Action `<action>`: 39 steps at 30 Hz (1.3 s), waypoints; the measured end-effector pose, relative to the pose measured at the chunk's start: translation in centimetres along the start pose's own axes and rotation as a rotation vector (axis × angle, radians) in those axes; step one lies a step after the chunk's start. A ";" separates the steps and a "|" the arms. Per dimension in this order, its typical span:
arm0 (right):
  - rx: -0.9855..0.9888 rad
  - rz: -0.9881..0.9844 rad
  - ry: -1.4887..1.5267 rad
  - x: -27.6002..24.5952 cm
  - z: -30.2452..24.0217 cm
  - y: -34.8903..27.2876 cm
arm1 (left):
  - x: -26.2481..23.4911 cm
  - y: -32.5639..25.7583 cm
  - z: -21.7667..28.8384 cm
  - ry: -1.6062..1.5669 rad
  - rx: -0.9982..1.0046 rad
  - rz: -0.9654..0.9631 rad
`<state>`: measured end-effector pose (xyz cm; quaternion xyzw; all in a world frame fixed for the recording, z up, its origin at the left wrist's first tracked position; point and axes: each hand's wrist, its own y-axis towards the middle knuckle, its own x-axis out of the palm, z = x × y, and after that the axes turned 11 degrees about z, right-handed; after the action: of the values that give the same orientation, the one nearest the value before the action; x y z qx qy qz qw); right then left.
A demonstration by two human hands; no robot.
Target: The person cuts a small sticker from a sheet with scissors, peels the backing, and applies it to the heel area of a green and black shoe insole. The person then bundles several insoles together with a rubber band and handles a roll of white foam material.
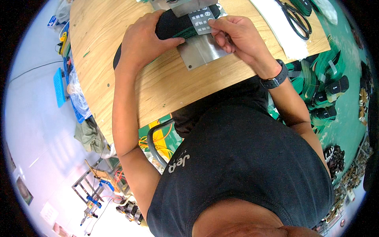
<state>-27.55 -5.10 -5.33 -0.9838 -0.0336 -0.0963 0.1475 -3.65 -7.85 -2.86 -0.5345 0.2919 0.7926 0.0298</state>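
My left hand spans a long black textile piece with green edging, thumb along its near side and fingers across its far part. The piece lies on the table and over a shiny metal plate. In a pinch of thumb and forefinger, my right hand holds a small translucent transfer sheet with rows of white print. That sheet lies over the right part of the black piece, below a metal block. The right hand's other fingers curl above the plate.
The wooden table carries a white sheet and a coiled black cable at the right. Green straps with black ends hang or lie beyond its right edge. A blue tray and plastic bags stand off the left edge.
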 end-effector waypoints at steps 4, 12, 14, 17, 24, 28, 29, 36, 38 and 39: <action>0.011 0.030 -0.026 0.1 0.0 -0.2 | 0.0 -0.1 0.3 0.003 -0.028 -0.003; -0.015 0.027 0.012 0.3 -0.2 -0.1 | 0.3 -0.2 0.0 -0.002 -0.029 0.026; -0.007 0.030 0.012 0.4 -0.3 -0.1 | 0.3 -0.2 -0.1 0.000 -0.031 0.012; 0.012 0.056 0.017 0.6 -0.2 -0.1 | 0.2 -0.1 0.0 0.012 -0.048 -0.028; 0.011 0.053 -0.027 -0.2 0.4 0.1 | 0.4 -0.4 -0.1 0.037 0.008 0.012; -0.027 0.040 -0.014 -0.1 0.4 0.0 | 0.1 -0.3 0.1 -0.021 -0.057 -0.023; -0.023 0.042 -0.012 -0.1 0.4 0.1 | 0.2 -0.3 0.0 -0.015 -0.047 -0.023; -0.055 0.039 -0.005 -0.1 0.8 0.1 | 0.3 -0.5 -0.6 -0.063 0.040 0.038; -0.068 0.040 -0.007 0.0 0.7 0.0 | 0.0 -0.6 -0.8 -0.093 0.000 0.051; -0.072 0.049 -0.018 0.0 0.7 -0.2 | -0.1 -0.8 -0.8 -0.111 -0.049 0.047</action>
<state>-27.41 -4.75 -5.92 -0.9898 -0.0074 -0.0848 0.1140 -2.67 -7.55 -3.31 -0.4835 0.2826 0.8284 0.0144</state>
